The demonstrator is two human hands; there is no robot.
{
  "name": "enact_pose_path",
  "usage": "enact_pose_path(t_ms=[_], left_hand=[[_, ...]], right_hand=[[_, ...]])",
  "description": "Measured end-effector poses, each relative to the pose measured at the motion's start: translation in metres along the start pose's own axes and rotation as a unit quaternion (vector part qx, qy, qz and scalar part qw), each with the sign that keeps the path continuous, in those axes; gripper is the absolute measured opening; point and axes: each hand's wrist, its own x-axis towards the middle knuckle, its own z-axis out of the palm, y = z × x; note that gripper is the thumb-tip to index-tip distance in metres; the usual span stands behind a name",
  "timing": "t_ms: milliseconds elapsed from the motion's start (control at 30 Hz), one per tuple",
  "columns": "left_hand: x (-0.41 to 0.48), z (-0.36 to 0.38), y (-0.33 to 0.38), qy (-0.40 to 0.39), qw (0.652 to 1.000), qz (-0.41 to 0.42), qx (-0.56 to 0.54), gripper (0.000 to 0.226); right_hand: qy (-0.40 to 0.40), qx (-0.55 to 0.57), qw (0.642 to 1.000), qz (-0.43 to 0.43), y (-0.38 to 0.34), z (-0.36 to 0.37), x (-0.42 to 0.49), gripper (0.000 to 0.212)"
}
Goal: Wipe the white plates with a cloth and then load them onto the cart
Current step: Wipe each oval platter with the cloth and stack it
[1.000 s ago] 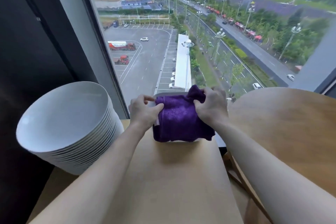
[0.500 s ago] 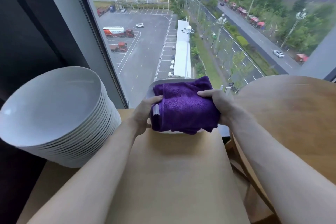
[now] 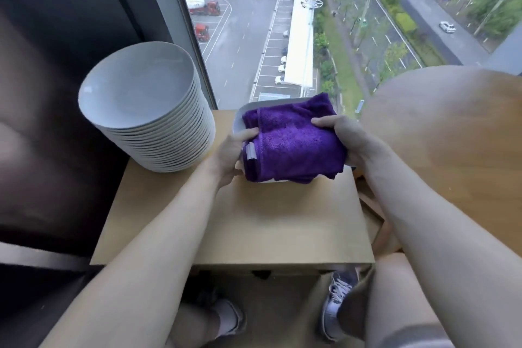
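I hold one white plate (image 3: pixel 240 117) above the far end of a tan table (image 3: pixel 254 223). A folded purple cloth (image 3: pixel 291 141) covers nearly all of the plate. My left hand (image 3: pixel 231 155) grips the plate's left edge, its thumb lying on the cloth. My right hand (image 3: pixel 341 135) grips the cloth and the plate's right edge. A tall stack of white plates (image 3: pixel 152 110) stands on the table's far left corner, beside my left hand.
A round wooden table (image 3: pixel 452 144) sits close on the right. A full-height window (image 3: pixel 268 22) runs just beyond the tables, with a dark wall (image 3: pixel 56 37) on the left. My feet show under the near table edge. No cart is visible.
The view has tilted down, so the table's near edge and my feet now show. My right hand slid to the cloth's right side and the cloth lies flatter over the plate.
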Motion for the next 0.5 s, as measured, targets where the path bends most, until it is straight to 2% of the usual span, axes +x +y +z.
enact_pose_path(t_ms=[267, 400, 500], left_hand=[[-0.073, 0.006, -0.053, 0.029, 0.996, 0.059, -0.058, 0.023], [-0.102, 0.008, -0.074, 0.048, 0.994, 0.073, -0.073, 0.044], [-0.113, 0.008, -0.086, 0.073, 0.989, 0.073, -0.105, 0.062]], right_hand=[[-0.003, -0.050, 0.999, 0.007, 0.039, 0.013, -0.061, 0.014], [0.008, -0.092, 0.996, -0.004, 0.053, 0.017, -0.079, 0.023], [0.026, -0.126, 0.992, -0.009, 0.058, 0.021, -0.089, 0.022]])
